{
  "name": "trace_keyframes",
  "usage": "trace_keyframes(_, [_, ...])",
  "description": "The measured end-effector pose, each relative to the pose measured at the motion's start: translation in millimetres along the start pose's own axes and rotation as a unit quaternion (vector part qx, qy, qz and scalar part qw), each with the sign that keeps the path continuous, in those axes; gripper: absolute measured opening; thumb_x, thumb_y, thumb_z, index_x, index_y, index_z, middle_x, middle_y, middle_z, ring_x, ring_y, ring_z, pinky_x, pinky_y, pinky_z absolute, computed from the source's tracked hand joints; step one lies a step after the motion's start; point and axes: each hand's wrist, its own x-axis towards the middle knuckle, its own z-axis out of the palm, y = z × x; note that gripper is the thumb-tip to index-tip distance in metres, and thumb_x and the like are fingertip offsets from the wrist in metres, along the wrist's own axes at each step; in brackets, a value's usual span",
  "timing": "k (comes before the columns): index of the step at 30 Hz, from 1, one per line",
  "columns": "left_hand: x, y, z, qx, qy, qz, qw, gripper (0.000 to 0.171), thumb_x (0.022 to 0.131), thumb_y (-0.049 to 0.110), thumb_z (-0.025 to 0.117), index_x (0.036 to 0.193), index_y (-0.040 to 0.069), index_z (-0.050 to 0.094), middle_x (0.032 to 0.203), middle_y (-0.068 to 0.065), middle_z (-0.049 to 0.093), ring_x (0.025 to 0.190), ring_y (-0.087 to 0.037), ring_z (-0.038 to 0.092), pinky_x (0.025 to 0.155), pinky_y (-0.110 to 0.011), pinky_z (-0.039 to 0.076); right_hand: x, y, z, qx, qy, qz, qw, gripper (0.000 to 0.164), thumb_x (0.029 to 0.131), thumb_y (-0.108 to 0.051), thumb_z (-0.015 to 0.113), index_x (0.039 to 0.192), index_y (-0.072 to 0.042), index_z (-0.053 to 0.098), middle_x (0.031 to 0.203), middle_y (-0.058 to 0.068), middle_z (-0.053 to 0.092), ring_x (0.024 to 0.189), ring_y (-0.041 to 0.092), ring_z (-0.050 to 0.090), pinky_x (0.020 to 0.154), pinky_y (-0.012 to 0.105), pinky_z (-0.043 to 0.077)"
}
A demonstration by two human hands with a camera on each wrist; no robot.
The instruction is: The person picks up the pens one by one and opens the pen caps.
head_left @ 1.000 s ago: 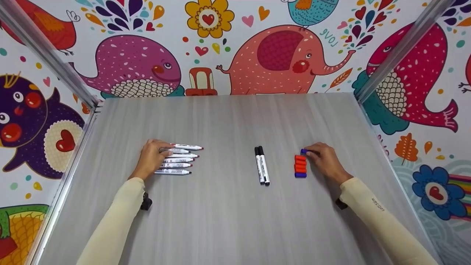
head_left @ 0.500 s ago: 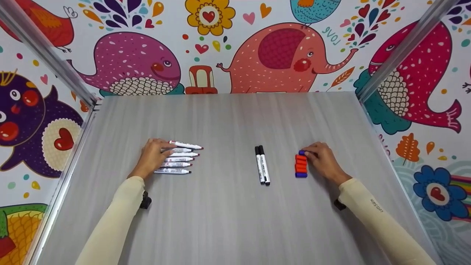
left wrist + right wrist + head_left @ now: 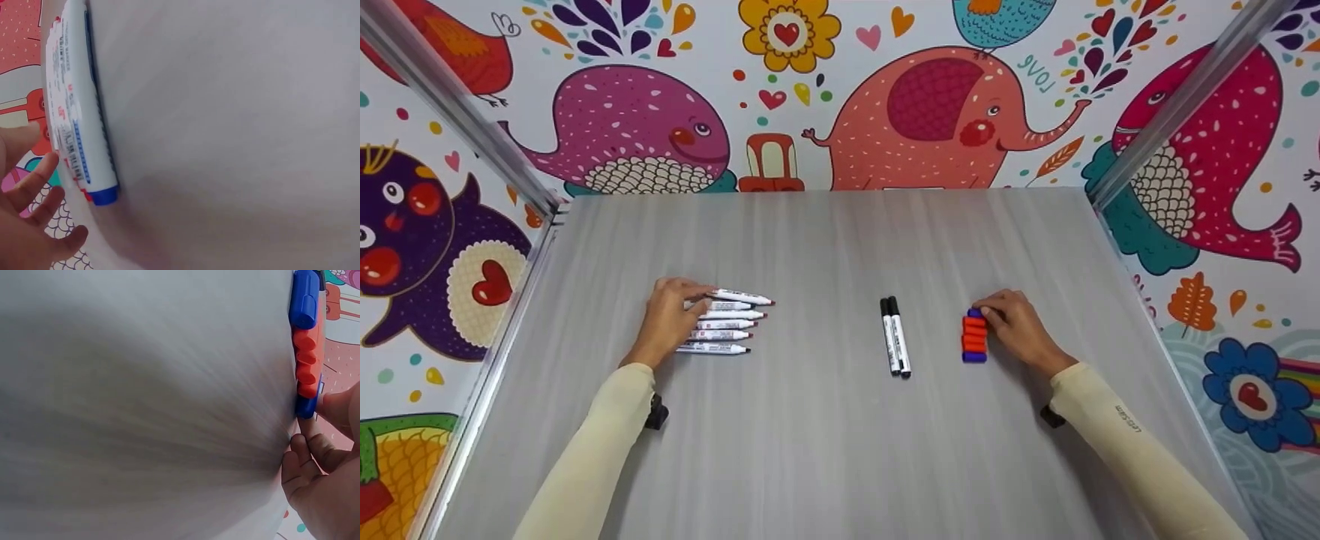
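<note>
Several uncapped white markers lie side by side at the left, tips pointing right. My left hand (image 3: 671, 319) reaches over their rear ends, with its fingertips right at the farthest marker (image 3: 742, 297). In the left wrist view a marker with a blue end (image 3: 90, 107) lies nearest, and the fingers are spread beside the row. My right hand (image 3: 1016, 326) pinches a blue cap (image 3: 306, 405) between thumb and forefinger at the far end of a cap row. Several red caps (image 3: 973, 334) fill the row's middle, and another blue cap (image 3: 974, 358) ends it on the near side.
Two black-capped markers (image 3: 895, 337) lie parallel between the uncapped markers and the cap row. The grey wood-grain table (image 3: 825, 450) is bordered by printed panels at the back and sides, with metal posts (image 3: 1177, 112) at the back corners.
The blue cap at the right hand has come down into line against the red caps. The left hand's fingertips have shifted slightly over the farthest marker's rear end.
</note>
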Motion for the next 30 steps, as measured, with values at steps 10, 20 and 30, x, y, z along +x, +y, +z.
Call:
trace_keyframes(10, [-14.5,27.5,13.7,-0.033,0.082,0.066,0.9939,0.029,0.099,0.001,0.080,0.127,-0.005,0.078,0.127,-0.023,0.072,0.129,-0.040,0.054,0.110,-0.055,0.043,3.0,-11.4,-1.3,0.032,0.019,0.011,0.999,0.022,0.109,0.000,0.064,0.126,0.009,0.077,0.121,0.023,0.074,0.119,0.040,0.060,0.107,0.055,0.041])
trace_keyframes(20, [-37.1,67.4,47.5,-0.062,0.098,0.133,0.9844,0.035,0.094,0.001,0.085,0.128,-0.004,0.078,0.127,-0.014,0.073,0.134,-0.037,0.057,0.115,-0.055,0.043,11.9,-39.7,7.2,0.052,0.007,0.014,0.999,0.040,0.111,-0.010,0.066,0.145,0.010,0.063,0.145,0.027,0.063,0.141,0.043,0.050,0.118,0.062,0.039])
trace_keyframes(30, [-53.6,95.6,83.7,-0.090,0.061,0.163,0.9806,0.039,0.095,0.002,0.084,0.132,-0.002,0.076,0.134,-0.014,0.072,0.141,-0.043,0.054,0.121,-0.059,0.038,23.5,-68.1,26.7,0.061,-0.015,0.001,0.998,0.045,0.111,-0.012,0.067,0.149,0.010,0.059,0.153,0.026,0.058,0.146,0.043,0.046,0.123,0.062,0.036])
